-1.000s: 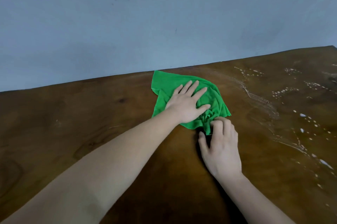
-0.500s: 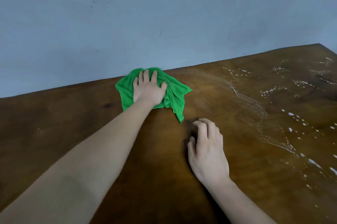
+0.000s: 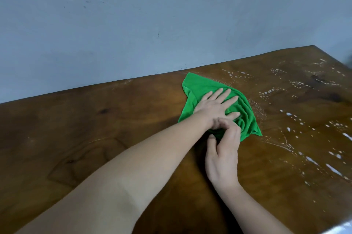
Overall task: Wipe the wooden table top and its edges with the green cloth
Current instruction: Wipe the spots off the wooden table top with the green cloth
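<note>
The green cloth (image 3: 196, 89) lies crumpled on the dark wooden table top (image 3: 95, 123), close to the far edge by the wall. My left hand (image 3: 215, 106) presses flat on the cloth with its fingers spread. My right hand (image 3: 222, 155) rests on the wood just in front of the cloth; its fingertips touch the cloth's near edge and the heel of my left hand. White foam droplets (image 3: 297, 83) and wet streaks cover the right part of the table.
A plain grey-blue wall (image 3: 171, 15) stands directly behind the table's far edge. The table's far right corner (image 3: 314, 46) is in view. A pale glossy patch (image 3: 342, 229) shows at the bottom right corner.
My left hand has swept the cloth from the left back to the right, toward the foam. My right hand has met the cloth's near edge again.
</note>
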Demonstrator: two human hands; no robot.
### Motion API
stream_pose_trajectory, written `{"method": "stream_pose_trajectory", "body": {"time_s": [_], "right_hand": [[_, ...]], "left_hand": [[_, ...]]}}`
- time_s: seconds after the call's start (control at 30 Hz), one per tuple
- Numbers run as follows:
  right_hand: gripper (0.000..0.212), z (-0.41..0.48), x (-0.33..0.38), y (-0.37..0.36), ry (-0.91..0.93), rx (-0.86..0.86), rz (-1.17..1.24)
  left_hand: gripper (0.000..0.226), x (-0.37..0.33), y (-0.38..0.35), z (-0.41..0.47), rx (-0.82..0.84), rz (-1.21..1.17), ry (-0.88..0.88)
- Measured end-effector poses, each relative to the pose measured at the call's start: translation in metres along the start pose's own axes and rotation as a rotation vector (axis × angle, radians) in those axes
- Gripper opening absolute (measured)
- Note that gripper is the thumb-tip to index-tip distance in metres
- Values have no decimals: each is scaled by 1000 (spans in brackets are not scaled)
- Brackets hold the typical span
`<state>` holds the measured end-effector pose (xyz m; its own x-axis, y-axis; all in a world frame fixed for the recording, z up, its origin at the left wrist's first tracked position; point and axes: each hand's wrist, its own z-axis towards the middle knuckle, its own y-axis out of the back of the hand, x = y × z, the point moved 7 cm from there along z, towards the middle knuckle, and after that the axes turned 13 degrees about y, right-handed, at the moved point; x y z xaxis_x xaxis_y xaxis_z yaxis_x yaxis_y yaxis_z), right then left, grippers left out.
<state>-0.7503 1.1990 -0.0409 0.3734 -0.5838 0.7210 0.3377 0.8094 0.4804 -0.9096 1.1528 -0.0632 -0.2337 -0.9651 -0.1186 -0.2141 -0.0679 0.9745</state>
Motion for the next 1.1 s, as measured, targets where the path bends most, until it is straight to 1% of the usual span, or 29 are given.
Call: {"method": "stream_pose_trajectory", "body": {"time_s": [0.1, 0.2, 0.43, 0.53, 0.6, 0.7, 0.77, 0.83, 1.0, 1.1], "right_hand": [[47, -1, 0, -4, 2, 24, -8], [45, -2, 0, -6, 4, 72, -48], [38, 2, 4, -9, -40, 171, -96], [36, 3, 5, -10, -45, 189, -115], [35, 3, 6, -11, -53, 194, -122], [32, 2, 4, -12, -44, 198, -126], [31, 2, 2, -11, -44, 192, -117], [31, 2, 0, -11, -48, 186, -112], [38, 2, 1, -14, -9, 189, -99], [57, 5, 3, -13, 19, 255, -120]], "left_hand": [[82, 43, 6, -14, -31, -26, 54], [85, 113, 16, -27, -61, -80, 198], [93, 281, 25, -83, -134, -80, 470], [88, 337, 21, -116, -164, -113, 557], [86, 353, 18, -130, -167, -126, 605], [88, 349, 14, -127, -175, -141, 694], [91, 332, 12, -117, -176, -150, 756], [93, 306, 13, -101, -169, -142, 760], [95, 207, 14, -55, -135, -101, 607], [95, 140, 11, -34, -121, -76, 490]]}}
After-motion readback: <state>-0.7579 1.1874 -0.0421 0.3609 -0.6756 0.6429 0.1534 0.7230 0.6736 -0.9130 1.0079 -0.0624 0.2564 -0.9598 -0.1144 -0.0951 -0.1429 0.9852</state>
